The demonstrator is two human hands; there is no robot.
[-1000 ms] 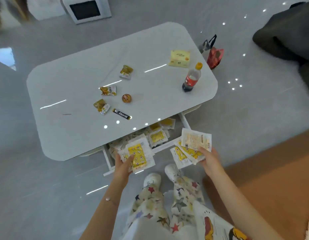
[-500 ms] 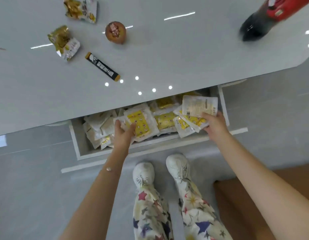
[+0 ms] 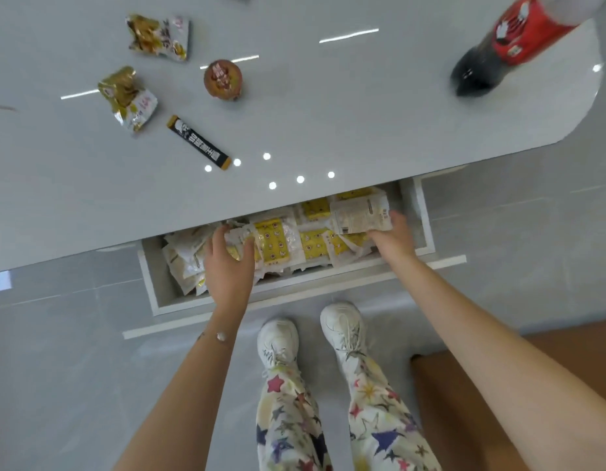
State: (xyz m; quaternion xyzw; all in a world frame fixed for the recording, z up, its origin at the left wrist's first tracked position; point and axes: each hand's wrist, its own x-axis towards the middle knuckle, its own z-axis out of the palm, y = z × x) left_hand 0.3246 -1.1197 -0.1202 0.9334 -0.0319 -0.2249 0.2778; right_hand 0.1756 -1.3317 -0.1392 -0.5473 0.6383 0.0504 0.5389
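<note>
White shoes (image 3: 277, 338) stand on the floor by the open drawer (image 3: 152, 287). The drawer sticks out from the near edge of the surface (image 3: 328, 124). Inside it, the left hand (image 3: 228, 266) grips a bunch of packets (image 3: 271, 243) near the middle. The right hand (image 3: 393, 237) pinches a white packet (image 3: 359, 217) at the drawer's right end. Farther back on the surface lie a black stick (image 3: 199, 144), gold bags (image 3: 128, 96) and a round snack (image 3: 222, 79). A cola bottle (image 3: 491, 59) stands by the right edge.

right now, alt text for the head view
Left hand grips yellow packets and right hand pinches a white packet inside an open drawer full of packets. On the white table above sit snack packs and a cola bottle.
</note>
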